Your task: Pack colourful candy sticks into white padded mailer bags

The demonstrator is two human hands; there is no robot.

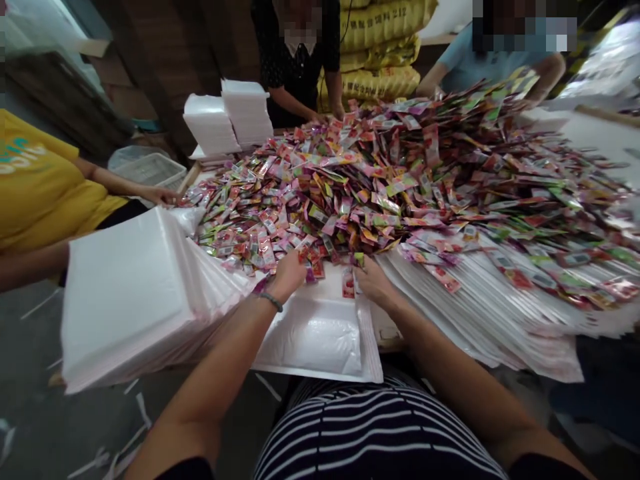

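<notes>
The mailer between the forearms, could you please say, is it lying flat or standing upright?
Lying flat: the mailer shows its broad white face upward, near the striped shirt.

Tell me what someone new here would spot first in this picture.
Probably the big heap of shiny, colourful packets, spread across the middle and right of the view. Next, the white envelopes: a thick stack at the left, and a fanned row at the right, partly under packets. Between those, the left hand and right hand reach the heap's near edge, with a single envelope lying below them.
</notes>
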